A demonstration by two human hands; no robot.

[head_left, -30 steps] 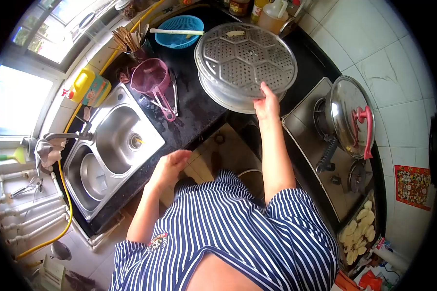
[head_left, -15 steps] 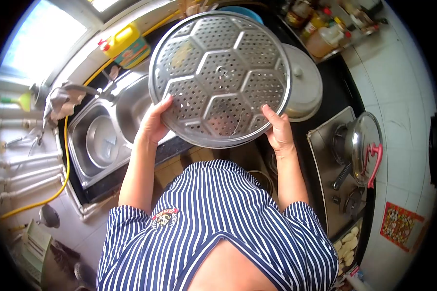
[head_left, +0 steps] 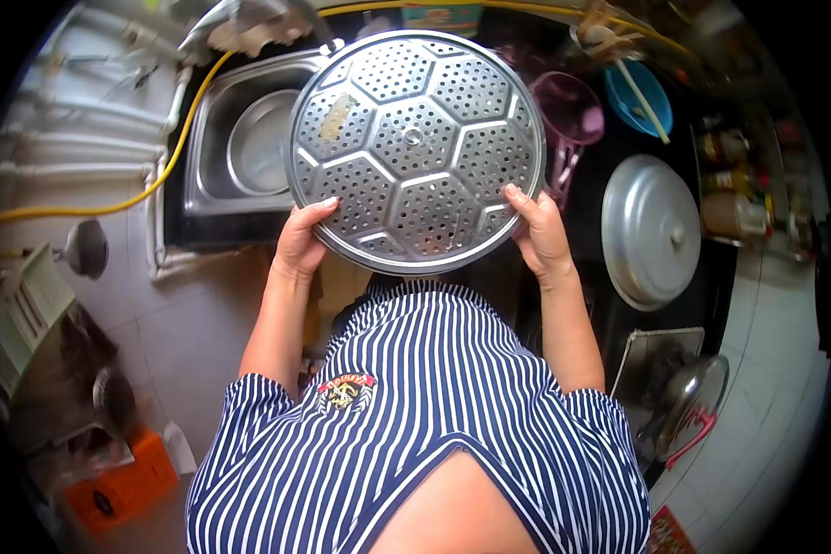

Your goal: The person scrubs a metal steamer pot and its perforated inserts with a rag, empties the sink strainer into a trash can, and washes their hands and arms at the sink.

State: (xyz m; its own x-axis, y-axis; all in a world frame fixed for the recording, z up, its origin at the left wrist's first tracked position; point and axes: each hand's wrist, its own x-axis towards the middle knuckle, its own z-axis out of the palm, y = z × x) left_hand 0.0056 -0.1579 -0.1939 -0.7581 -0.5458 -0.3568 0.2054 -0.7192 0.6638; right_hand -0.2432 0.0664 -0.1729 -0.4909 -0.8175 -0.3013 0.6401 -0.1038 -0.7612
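Note:
A round metal steamer tray (head_left: 415,148), punched with small holes and pressed with a hexagon pattern, is held up in front of me. My left hand (head_left: 301,238) grips its lower left rim, thumb on top and fingers hidden underneath. On the lower right rim my right hand (head_left: 543,235) has the same hold. A tan smear shows on the tray's upper left. Behind it, partly covered by the tray, is a steel sink (head_left: 217,180) with a round metal basin (head_left: 266,143) inside.
At right a large metal pot lid (head_left: 651,233) lies on the dark counter. Beyond are a purple dipper (head_left: 568,109) and a blue bowl (head_left: 637,100). A glass-lidded pan (head_left: 688,397) is on the stove, lower right. A yellow hose (head_left: 177,152) runs by the sink.
My view has turned left, toward the sink, so the counter, pot lid and stove now appear farther right and lower. Both hands keep hold of the steamer tray.

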